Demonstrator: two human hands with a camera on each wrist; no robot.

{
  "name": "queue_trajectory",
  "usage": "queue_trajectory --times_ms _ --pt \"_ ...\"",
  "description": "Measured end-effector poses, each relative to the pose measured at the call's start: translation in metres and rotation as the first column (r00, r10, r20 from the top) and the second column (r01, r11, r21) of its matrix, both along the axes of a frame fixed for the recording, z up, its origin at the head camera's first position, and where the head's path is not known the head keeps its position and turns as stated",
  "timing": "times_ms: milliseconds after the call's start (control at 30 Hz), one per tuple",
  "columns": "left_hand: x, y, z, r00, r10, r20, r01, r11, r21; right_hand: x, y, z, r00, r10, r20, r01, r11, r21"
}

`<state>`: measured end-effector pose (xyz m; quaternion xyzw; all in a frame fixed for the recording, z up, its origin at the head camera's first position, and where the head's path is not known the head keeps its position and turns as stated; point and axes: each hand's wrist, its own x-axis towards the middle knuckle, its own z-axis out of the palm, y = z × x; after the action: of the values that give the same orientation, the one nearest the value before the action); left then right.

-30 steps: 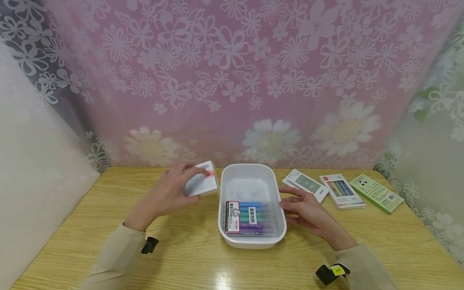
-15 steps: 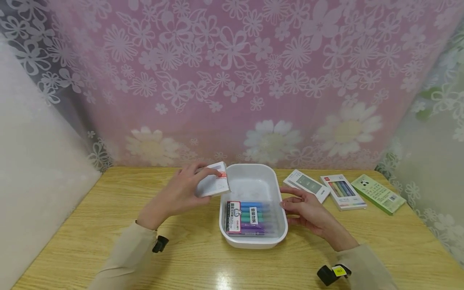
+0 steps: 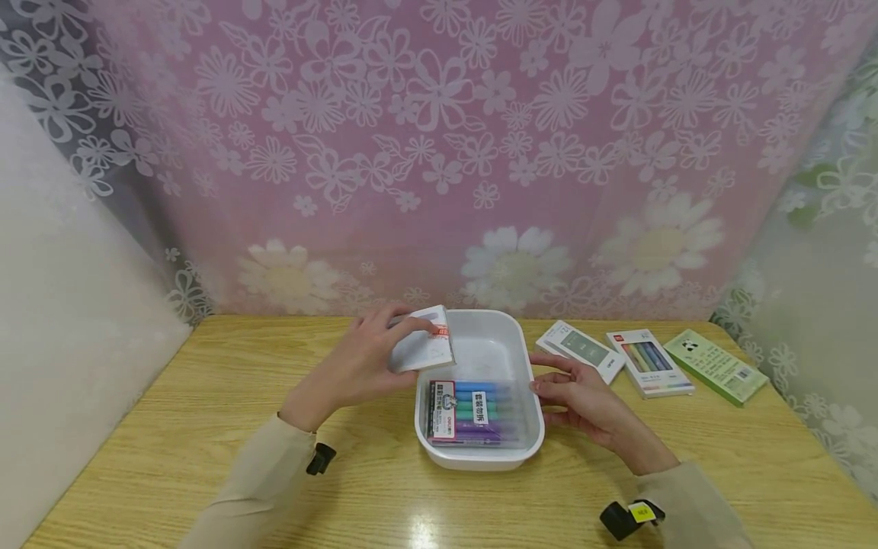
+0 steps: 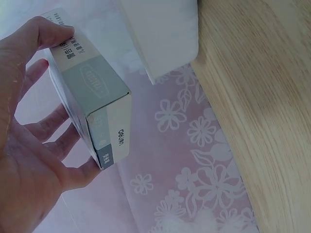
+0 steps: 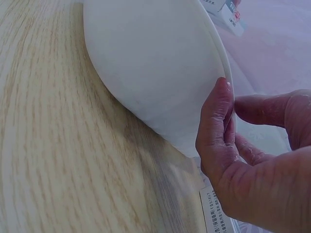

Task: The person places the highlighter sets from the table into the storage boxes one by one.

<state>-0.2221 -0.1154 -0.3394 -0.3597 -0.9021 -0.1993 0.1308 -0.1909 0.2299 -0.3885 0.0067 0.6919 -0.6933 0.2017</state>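
My left hand point(image 3: 366, 354) grips a small white and grey cardboard box point(image 3: 425, 345) by its edges. The box is tilted above the left rim of a white plastic tub point(image 3: 490, 324); the left wrist view shows the thumb on one side of the box point(image 4: 92, 87) and fingers on the other. Inside the near half of the tub lies a clear pack of blue, green and purple pens point(image 3: 473, 415). At the tub's right side, my right hand point(image 3: 583, 396) pinches the rim between thumb and fingers, seen closely in the right wrist view at the tub wall point(image 5: 155, 63).
To the right on the wooden table point(image 3: 329, 488) lie a white box with a grey-green panel point(image 3: 583, 351), a white box of coloured sticks point(image 3: 648, 362) and a green panda box point(image 3: 716, 366). A pink floral curtain point(image 3: 384, 152) hangs behind the table.
My left hand has carried the small box to the right, from beside the tub to over its left rim. The right hand has stayed at the tub's right rim.
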Motion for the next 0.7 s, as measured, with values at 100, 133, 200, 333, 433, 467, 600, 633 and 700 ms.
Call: queue_trajectory --times_ms 100,133,200,333,433,467,600,633,700 --pt "-0.001 0.004 0.000 1.000 -0.006 0.005 0.006 1.000 0.003 0.000 0.000 0.000 1.000 0.000 0.003 0.000 1.000 -0.002" --pt "-0.001 0.005 0.000 1.000 -0.008 0.007 0.008 1.000 0.005 0.000 0.000 0.000 1.000 0.000 0.004 0.000 1.000 -0.002" --pt "-0.002 0.008 0.001 1.000 -0.013 0.008 0.013 1.000 0.012 0.000 0.000 0.000 1.000 0.001 0.006 -0.001 1.000 -0.003" --pt "-0.003 0.012 0.001 1.000 -0.024 0.002 0.024 1.000 0.015 -0.001 0.000 0.000 1.000 -0.002 0.007 0.002 1.000 -0.002" --pt "-0.003 0.016 0.001 1.000 -0.029 -0.005 0.029 0.999 0.014 -0.001 0.000 0.000 1.000 -0.004 0.005 0.004 1.000 0.001" --pt "-0.004 0.017 0.000 0.999 -0.031 -0.006 0.031 0.999 0.016 -0.001 0.000 0.000 1.000 -0.003 0.005 0.003 1.000 0.002" --pt "-0.005 0.023 -0.002 0.999 -0.046 -0.010 0.046 0.999 0.021 -0.001 0.002 -0.002 1.000 0.008 0.007 -0.008 1.000 -0.005" --pt "-0.005 0.024 -0.002 0.999 -0.049 -0.012 0.049 0.999 0.022 -0.001 0.002 -0.002 1.000 0.011 0.008 -0.011 1.000 -0.008" --pt "-0.006 0.026 -0.004 0.998 -0.056 -0.019 0.057 0.998 0.025 -0.001 0.002 -0.002 1.000 0.016 0.008 -0.016 1.000 -0.014"
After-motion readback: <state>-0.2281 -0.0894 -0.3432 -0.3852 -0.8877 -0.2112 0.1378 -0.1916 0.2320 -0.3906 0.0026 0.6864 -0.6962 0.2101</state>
